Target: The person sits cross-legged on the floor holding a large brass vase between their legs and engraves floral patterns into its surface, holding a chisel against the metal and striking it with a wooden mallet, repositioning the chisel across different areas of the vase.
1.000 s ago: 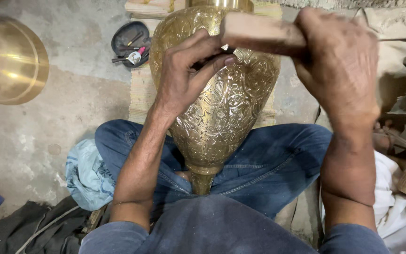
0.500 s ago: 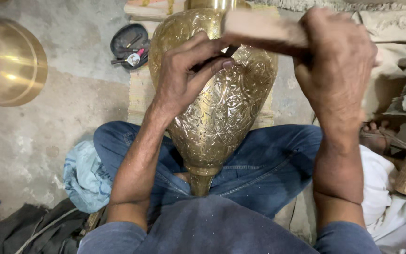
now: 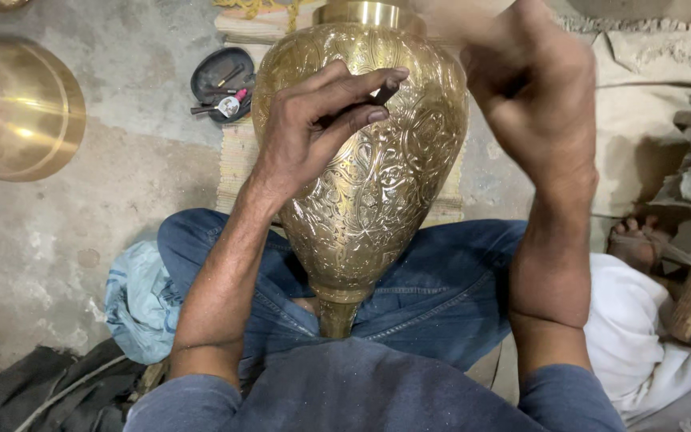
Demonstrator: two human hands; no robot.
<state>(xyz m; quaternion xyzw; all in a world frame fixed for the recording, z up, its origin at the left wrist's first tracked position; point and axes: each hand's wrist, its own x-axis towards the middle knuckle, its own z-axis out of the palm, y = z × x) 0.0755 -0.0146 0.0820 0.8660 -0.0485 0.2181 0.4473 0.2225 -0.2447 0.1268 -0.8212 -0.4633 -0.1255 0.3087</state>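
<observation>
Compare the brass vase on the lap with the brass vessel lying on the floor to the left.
The brass vase is covered in fine engraved floral patterns; the brass vessel is smooth, with only plain ridged bands. The vase rests on the person's lap, narrow end toward the body, under the left hand, which pinches a thin dark tool against it; the vessel lies untouched on the concrete floor, partly out of frame. Both are shiny golden metal.

The brass vase (image 3: 365,184) is golden and shiny, its whole body engraved with flower and leaf patterns. It lies tilted on the person's lap, narrow foot at 6 o'clock, wide shoulder and smooth collar at 12 o'clock. A thin dark chisel (image 3: 379,94) rests against its upper surface.
</observation>
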